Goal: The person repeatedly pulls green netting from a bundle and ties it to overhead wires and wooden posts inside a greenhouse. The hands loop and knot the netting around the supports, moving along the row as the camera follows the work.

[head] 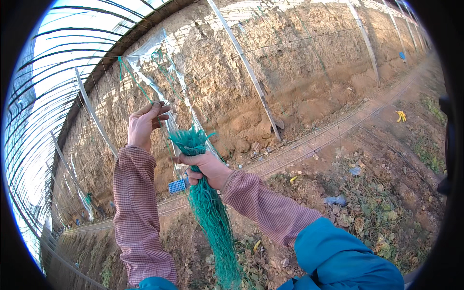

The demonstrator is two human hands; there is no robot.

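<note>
My right hand (208, 167) is closed around the upper part of a long bundle of green plastic twine (212, 214); the frayed top sticks up above the fist and the strands hang down. Raised to the left of it, my left hand (146, 121) pinches a thin green string (136, 80) between thumb and fingertip. That string runs up to a wire (105, 57), where it is tied or looped. Strips of clear plastic film (150, 81) hang just behind my hands.
An earthen wall (224, 79) with leaning posts (239, 50) stands ahead. Two narrow rails (311, 148) run along its foot. A blue plastic crate (177, 186) lies behind my hands. Withered plants (377, 214) and yellow fruits (401, 116) are on the soil; arched roof ribs curve at left.
</note>
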